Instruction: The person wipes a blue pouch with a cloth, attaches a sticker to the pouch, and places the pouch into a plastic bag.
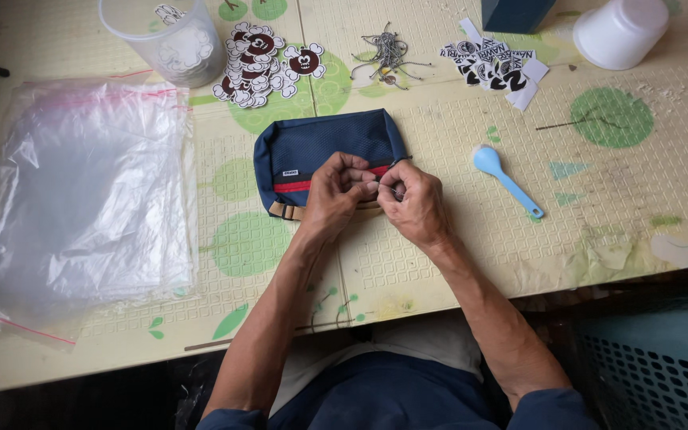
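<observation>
Navy pouch (pixel 320 151) lies crosswise — both hands (pixel 376 195) pinching zipper end, right side.

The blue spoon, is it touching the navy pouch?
Apart. The head view shows the blue spoon lying right of the navy pouch, with bare mat between them.

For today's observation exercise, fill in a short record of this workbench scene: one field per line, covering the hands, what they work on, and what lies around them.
Surface: patterned table mat
Left hand: fingers pinch at the red zip strip of the navy pouch
Right hand: fingers meet the left hand's at the pouch's right end, closed on something too small to tell
Left of pouch: stack of clear plastic bags
Behind pouch: round stickers, clear cup, pile of small metal chains, black-and-white tags, white cup
Right of pouch: light blue spoon
</observation>
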